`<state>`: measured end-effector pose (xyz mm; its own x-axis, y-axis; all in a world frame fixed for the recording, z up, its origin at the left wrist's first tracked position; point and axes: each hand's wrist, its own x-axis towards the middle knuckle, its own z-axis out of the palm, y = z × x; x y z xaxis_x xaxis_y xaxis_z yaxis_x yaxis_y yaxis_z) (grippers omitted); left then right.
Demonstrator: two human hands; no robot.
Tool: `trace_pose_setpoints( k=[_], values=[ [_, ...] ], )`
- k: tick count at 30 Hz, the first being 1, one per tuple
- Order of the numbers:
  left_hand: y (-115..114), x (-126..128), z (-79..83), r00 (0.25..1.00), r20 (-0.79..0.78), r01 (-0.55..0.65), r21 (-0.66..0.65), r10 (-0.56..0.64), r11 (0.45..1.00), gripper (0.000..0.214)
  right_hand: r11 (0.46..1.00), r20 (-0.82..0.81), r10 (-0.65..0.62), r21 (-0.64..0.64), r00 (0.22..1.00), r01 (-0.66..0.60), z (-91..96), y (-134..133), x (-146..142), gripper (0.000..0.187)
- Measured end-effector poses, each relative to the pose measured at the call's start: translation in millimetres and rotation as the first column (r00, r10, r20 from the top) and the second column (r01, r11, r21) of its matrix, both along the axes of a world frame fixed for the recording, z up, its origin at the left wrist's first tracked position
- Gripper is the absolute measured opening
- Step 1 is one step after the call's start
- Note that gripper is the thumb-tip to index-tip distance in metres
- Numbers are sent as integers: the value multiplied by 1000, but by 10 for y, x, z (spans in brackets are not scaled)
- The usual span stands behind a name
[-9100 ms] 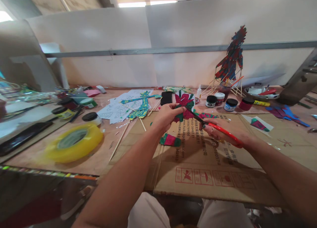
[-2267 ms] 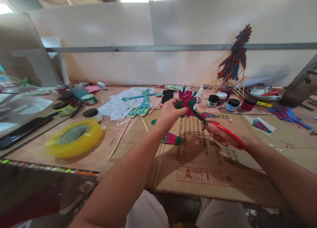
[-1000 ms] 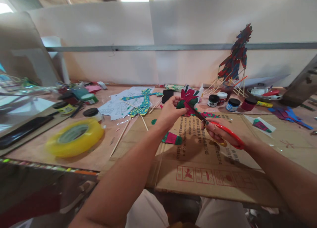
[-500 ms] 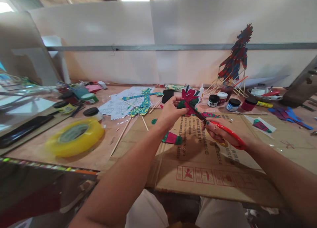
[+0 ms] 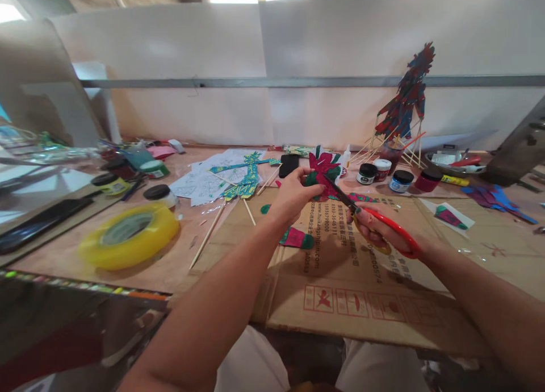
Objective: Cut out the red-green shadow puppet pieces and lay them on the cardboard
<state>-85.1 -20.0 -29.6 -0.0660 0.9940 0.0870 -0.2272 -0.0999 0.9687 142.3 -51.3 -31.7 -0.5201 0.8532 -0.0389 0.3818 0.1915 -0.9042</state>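
My left hand (image 5: 298,188) pinches a painted paper cutout (image 5: 322,163), magenta with dark green, spiky along its top. In my right hand (image 5: 378,226) are scissors (image 5: 398,230) with red handles, their dark blades reaching up-left against the cutout's lower right side. How far the blades are parted is hard to make out. Below the hands lies a flat cardboard sheet (image 5: 340,324) with printed text. On it rest a magenta piece with a green end (image 5: 298,238) and another patterned piece (image 5: 361,198), partly behind the scissors.
At left lies a yellow tape roll (image 5: 128,233) near a black phone-like slab (image 5: 42,221). A blue-yellow paper figure on sticks (image 5: 249,179) lies on drawn sheets (image 5: 200,179). Paint jars (image 5: 400,180) stand at back right, before a tall red-blue figure (image 5: 404,99).
The scissors and right hand have shifted very slightly, and the cutout has turned a little in my left hand, showing more of its face. Both hands keep their hold.
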Motion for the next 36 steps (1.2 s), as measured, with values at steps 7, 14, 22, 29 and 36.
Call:
trace_pose_setpoints(
  k=[7,14,22,29,36],
  values=[
    [5,13,14,999,47,-6,-32,8,999,35,994,-7,-7,-110,1000,6,6,0,3,66],
    [-17,9,18,998,62,15,-53,-12,998,34,986,-32,-83,-150,996,78,90,-55,-88,63],
    [-23,22,5,993,114,30,-67,-22,997,36,965,-66,-166,-218,984,148,168,-112,-141,50],
    [-29,26,4,990,133,50,-59,-42,997,34,968,-70,-136,-221,988,118,84,-81,-111,62],
    [-59,33,24,986,122,113,-1,-112,994,32,984,-70,-91,-160,993,79,-97,10,-3,67]
  ],
)
